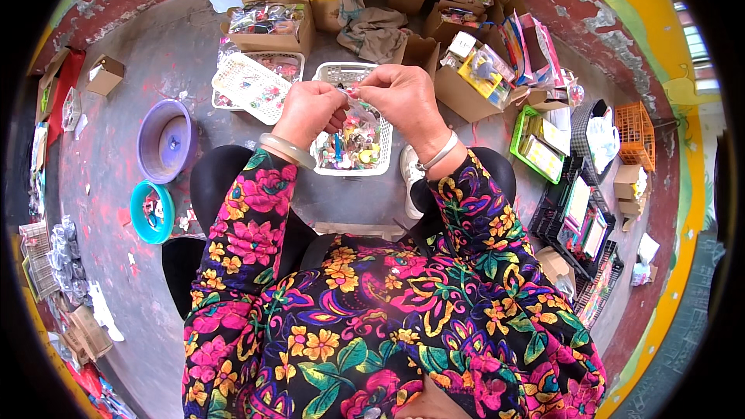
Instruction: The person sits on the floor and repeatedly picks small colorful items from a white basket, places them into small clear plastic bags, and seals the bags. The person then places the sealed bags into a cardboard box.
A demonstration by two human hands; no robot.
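My left hand (312, 111) and my right hand (409, 106) meet fingertip to fingertip in front of me. Both are closed in a pinch on a tiny pinkish-white piece (352, 93), too small to name. What looks like clear plastic (365, 118) shows just below the fingers. Beneath them stands a white plastic basket (383, 157) full of small colourful trinkets (358, 151), partly hidden by my hands. Left of it, a shallow white perforated tray (268, 112) holding small coloured pieces rests tilted over another white basket (292, 62).
A purple basin (145, 147) and a turquoise basin (136, 221) stand on the floor at left. Filled cardboard boxes (471, 101) line the far side. A green basket (518, 147), black crates (552, 221) and an orange crate (638, 136) stand at right.
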